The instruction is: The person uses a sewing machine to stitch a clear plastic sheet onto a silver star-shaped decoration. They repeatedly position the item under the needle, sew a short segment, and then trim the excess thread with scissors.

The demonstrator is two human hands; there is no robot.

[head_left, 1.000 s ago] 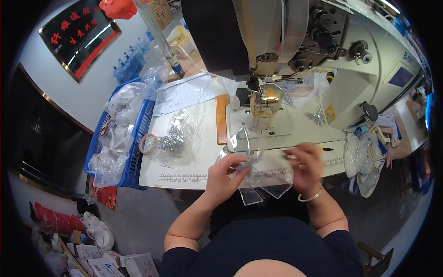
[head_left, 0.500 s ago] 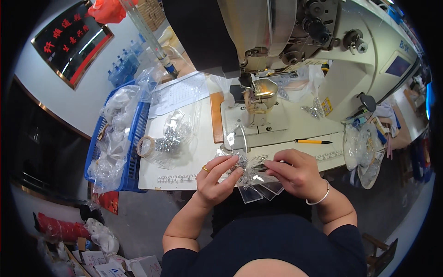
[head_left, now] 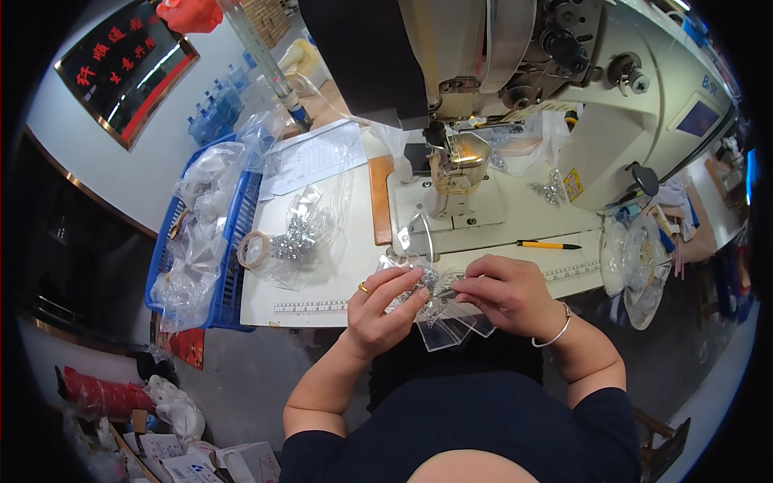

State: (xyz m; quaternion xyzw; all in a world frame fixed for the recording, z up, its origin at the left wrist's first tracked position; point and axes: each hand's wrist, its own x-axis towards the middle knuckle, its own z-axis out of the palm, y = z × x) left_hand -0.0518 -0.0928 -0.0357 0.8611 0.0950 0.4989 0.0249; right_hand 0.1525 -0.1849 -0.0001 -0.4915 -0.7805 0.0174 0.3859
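Observation:
At the table's front edge, my left hand (head_left: 382, 312) has its fingers and thumb closed on a clear plastic piece covered with silvery bits (head_left: 428, 280). A ring is on one of its fingers. My right hand (head_left: 509, 298) is pinched around a small, slim dark tool whose tip (head_left: 447, 294) meets the silvery piece; its exact kind is too small to tell. Flat clear plastic panels (head_left: 444, 335) hang below the hands over the edge. Behind them stands a sewing machine (head_left: 463, 173) on the white table.
A blue basket (head_left: 232, 298) of plastic bags stands at left. Near it lie a tape roll (head_left: 254, 250), a clear bag of silvery pieces (head_left: 299, 233) and paper sheets (head_left: 314, 159). A yellow pen (head_left: 547, 245) rests right of the machine plate. Clear bags (head_left: 640, 266) hang at right.
My right hand has shifted slightly left, closer to my left hand, with the tool's tip at the silvery piece. My left hand keeps its hold. The view has shifted slightly.

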